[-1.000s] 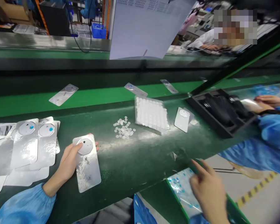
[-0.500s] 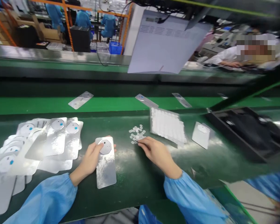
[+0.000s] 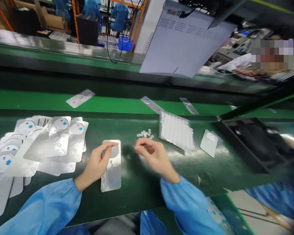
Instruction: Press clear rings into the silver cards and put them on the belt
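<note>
A silvery rectangular card with rounded corners lies in front of me, with a round grey disc near its top. My left hand is over the card's upper left, its fingers bent together across the edge of the disc. Off to the right, my right hand is raised, thumb and forefinger pinched on a tiny pale piece too small to make out well. Just behind that hand lies a small pile of clear round pieces, partly covered by it.
Similar cards lie heaped at left. A clear bag of white pieces, a white card and a black tray are at right. More cards lie on the green belt. A paper sheet hangs above. A co-worker's sleeve is at right.
My right hand has lifted from the clear pieces and moved left with a small piece. My left fingers have shifted from around the card onto its upper face. The view has tilted down slightly.
</note>
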`<state>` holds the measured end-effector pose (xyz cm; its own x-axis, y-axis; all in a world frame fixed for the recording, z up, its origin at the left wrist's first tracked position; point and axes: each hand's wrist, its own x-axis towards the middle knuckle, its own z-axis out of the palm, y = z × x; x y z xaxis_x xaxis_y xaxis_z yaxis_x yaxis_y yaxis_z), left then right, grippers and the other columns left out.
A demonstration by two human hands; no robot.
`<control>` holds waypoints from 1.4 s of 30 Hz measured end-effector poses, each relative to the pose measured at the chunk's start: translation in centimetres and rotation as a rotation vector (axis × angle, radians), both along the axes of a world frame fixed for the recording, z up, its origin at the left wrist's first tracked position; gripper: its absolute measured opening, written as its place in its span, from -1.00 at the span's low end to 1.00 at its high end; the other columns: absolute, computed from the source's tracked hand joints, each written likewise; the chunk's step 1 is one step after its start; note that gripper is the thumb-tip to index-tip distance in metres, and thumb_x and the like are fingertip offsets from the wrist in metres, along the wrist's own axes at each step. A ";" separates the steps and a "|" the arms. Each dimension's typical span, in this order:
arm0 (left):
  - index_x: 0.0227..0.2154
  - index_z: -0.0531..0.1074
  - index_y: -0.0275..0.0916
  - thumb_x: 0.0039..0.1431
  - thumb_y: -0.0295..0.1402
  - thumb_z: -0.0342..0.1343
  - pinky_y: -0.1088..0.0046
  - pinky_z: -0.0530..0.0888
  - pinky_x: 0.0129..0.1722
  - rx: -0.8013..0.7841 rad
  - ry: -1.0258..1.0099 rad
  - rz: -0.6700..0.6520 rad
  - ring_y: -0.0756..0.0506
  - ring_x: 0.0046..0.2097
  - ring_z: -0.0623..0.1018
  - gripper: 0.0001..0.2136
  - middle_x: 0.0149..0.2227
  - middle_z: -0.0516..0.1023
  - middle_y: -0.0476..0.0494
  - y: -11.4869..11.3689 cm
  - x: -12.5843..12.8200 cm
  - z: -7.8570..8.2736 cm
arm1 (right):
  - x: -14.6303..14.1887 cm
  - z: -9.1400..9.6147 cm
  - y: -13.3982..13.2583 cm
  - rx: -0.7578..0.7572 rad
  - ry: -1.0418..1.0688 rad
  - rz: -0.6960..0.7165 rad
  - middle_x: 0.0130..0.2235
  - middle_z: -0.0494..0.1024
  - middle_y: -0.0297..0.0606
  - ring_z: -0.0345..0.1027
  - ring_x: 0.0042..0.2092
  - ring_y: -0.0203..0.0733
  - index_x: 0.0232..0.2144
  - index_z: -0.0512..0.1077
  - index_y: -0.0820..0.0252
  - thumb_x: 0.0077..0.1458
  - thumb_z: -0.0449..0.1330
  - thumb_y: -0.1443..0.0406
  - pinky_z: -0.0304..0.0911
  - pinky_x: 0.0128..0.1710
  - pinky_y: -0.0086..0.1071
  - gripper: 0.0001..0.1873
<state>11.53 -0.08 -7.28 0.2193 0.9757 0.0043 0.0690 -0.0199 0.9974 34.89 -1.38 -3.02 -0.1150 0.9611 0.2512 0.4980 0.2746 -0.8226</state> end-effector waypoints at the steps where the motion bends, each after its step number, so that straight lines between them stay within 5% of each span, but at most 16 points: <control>1: -0.05 0.65 -0.20 0.32 -0.27 0.13 0.27 0.57 -0.01 0.012 0.020 -0.031 -0.23 -0.05 0.66 -0.74 -0.09 0.70 -0.18 -0.1 0.0 0.1 | -1.1 -0.5 -0.3 0.153 -0.035 0.002 -0.34 0.61 -0.22 0.48 -0.33 -0.18 -0.34 0.52 0.15 0.32 0.18 0.28 0.37 -0.37 -0.35 -0.82; 4: -0.18 0.70 -0.23 0.27 -0.26 0.20 0.31 0.58 0.00 0.033 -0.040 -0.101 -0.22 -0.04 0.67 -0.78 -0.13 0.73 -0.18 -0.3 0.2 0.5 | -3.0 -2.1 -0.7 0.566 -0.191 0.088 -0.28 0.64 -0.20 0.50 -0.28 -0.19 -0.22 0.56 0.12 0.31 0.13 0.49 0.41 -0.30 -0.33 -0.75; 7: -0.23 0.71 -0.24 0.23 -0.25 0.26 0.34 0.61 -0.06 0.009 -0.126 -0.160 -0.21 -0.11 0.70 -0.80 -0.17 0.74 -0.19 -0.3 0.3 1.0 | -2.8 -3.2 -0.7 0.686 -0.267 0.184 -0.25 0.66 -0.18 0.51 -0.28 -0.19 -0.13 0.58 0.12 0.29 0.14 0.53 0.43 -0.31 -0.31 -0.70; 10: -0.27 0.71 -0.24 0.25 -0.25 0.26 0.35 0.61 -0.14 -0.028 -0.129 -0.155 -0.20 -0.18 0.70 -0.81 -0.25 0.74 -0.17 -0.3 0.3 1.3 | -2.7 -3.2 -1.0 0.601 -0.244 0.153 -0.25 0.67 -0.19 0.54 -0.27 -0.17 -0.16 0.61 0.08 0.32 0.17 0.46 0.45 -0.29 -0.29 -0.75; 14: -0.30 0.70 -0.23 0.26 -0.22 0.26 0.34 0.58 -0.18 -0.042 -0.081 -0.119 -0.20 -0.21 0.67 -0.80 -0.29 0.73 -0.16 -0.4 0.2 1.6 | -3.9 -2.3 -2.0 0.282 -0.073 0.000 -0.28 0.66 -0.17 0.51 -0.31 -0.15 -0.25 0.62 0.09 0.34 0.22 0.27 0.43 -0.35 -0.30 -0.84; 18: -0.30 0.70 -0.21 0.29 -0.22 0.23 0.34 0.56 -0.22 -0.012 -0.026 -0.138 -0.21 -0.23 0.66 -0.79 -0.30 0.72 -0.14 -0.6 0.2 1.7 | -4.6 -1.2 -2.6 -0.020 0.045 -0.021 -0.36 0.58 -0.21 0.29 -0.48 -0.28 -0.34 0.58 0.15 0.31 0.23 0.15 0.20 -0.55 -0.39 -0.75; 24: -0.16 0.71 -0.16 0.18 -0.25 0.35 0.28 0.57 0.02 -0.024 -0.093 -0.128 -0.25 -0.04 0.68 -0.80 -0.11 0.73 -0.15 -0.8 0.3 1.2 | -4.2 0.1 -2.4 -0.401 0.334 0.012 -0.54 0.40 -0.36 0.13 -0.54 -0.36 -0.37 0.56 0.21 0.19 0.33 0.01 0.04 -0.57 -0.44 -0.63; 31: -0.19 0.72 -0.16 0.16 -0.28 0.36 0.19 0.59 0.04 0.009 -0.084 -0.088 -0.28 -0.07 0.69 -0.82 -0.14 0.73 -0.18 -0.9 0.4 1.2 | -4.2 0.1 -2.1 -0.464 0.425 0.020 -0.58 0.39 -0.38 0.11 -0.55 -0.38 -0.40 0.60 0.23 0.13 0.37 0.01 0.04 -0.56 -0.45 -0.62; 36: 0.10 0.59 -0.19 0.15 -0.32 0.35 0.17 0.56 0.11 -0.066 -0.159 -0.071 -0.29 0.03 0.65 -0.57 0.06 0.65 -0.23 -1.3 0.5 0.8 | -5.0 -1.0 -2.8 -0.320 0.403 -0.116 -0.46 0.52 -0.26 0.29 -0.48 -0.28 -0.42 0.63 0.18 0.11 0.39 0.04 0.19 -0.54 -0.42 -0.68; 42: 0.13 0.56 -0.18 0.15 -0.35 0.32 0.24 0.55 0.11 -0.106 -0.219 -0.081 -0.25 0.05 0.63 -0.55 0.16 0.57 -0.25 -1.4 0.6 0.7 | -6.3 -1.9 -2.9 -0.225 0.321 -0.226 -0.42 0.55 -0.19 0.35 -0.43 -0.21 -0.39 0.64 0.17 0.14 0.35 0.02 0.21 -0.55 -0.40 -0.67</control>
<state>12.12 -1.50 -6.62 0.3018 0.9525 -0.0414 -0.1461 0.0891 0.9853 28.55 -4.30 -4.90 0.1536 0.9879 0.0220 0.2348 -0.0149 -0.9719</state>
